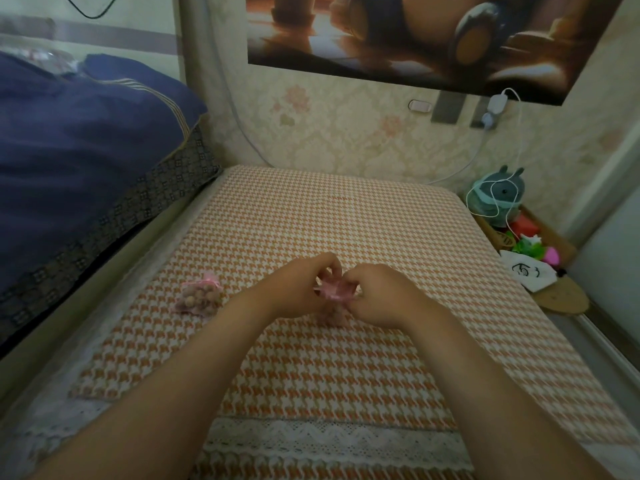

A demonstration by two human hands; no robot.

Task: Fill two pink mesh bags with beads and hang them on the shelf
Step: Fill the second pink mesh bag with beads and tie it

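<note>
While the left hand and right hand pinch its neck, the pink mesh bag stands neck-up.

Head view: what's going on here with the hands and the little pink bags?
A person's left hand and right hand pinch the ribbon top of a pink mesh bag at the middle of the houndstooth cloth, apparently drawing it closed. A second bag, filled with beads and tied, lies on the cloth to their left. Neither is hung yet.
</note>
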